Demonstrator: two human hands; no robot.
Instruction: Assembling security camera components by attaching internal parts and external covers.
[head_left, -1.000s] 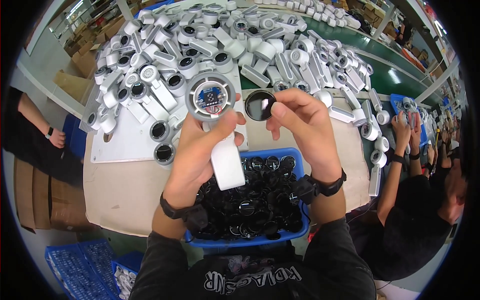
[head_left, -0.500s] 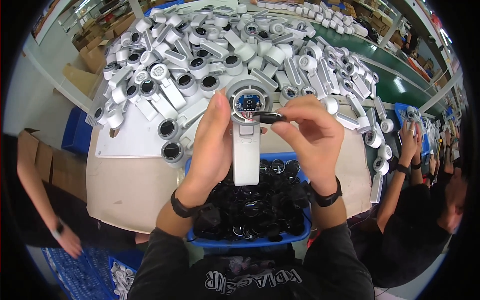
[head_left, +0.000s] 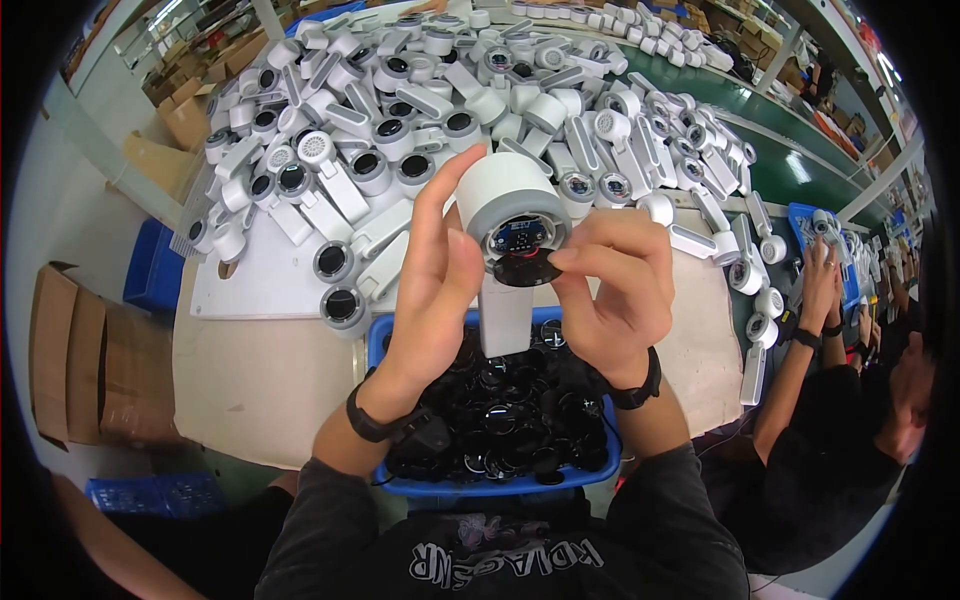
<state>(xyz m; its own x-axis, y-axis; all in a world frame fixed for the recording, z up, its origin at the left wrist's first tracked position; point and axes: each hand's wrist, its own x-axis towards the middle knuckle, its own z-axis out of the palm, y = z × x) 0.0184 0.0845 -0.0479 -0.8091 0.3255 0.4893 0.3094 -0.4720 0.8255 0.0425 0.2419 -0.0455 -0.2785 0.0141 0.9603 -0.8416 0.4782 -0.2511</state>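
View from my remote station. Work surface: a table with a tan sheet cover [head_left: 260,390], a flat white board [head_left: 265,290] lying toward its left edge. A heap of white plastic handheld devices with round grey-ringed heads [head_left: 425,100] fills the table's far side and trails along its right edge. A blue plastic bin of glossy black discs [head_left: 480,488] sits at the near edge, middle.

The left hand [head_left: 428,300] grasps one white device with an open round face [head_left: 508,185] by its head, above the bin; its blue circuit board [head_left: 522,238] shows. In the right hand [head_left: 622,290], thumb and forefinger pinch a thin black disc [head_left: 528,268] at the face's lower rim; I cannot tell whether they touch.

Room: green conveyor surface [head_left: 800,180] beyond the far right corner, brown cardboard boxes [head_left: 55,355] left, co-worker's hands [head_left: 822,285] right.
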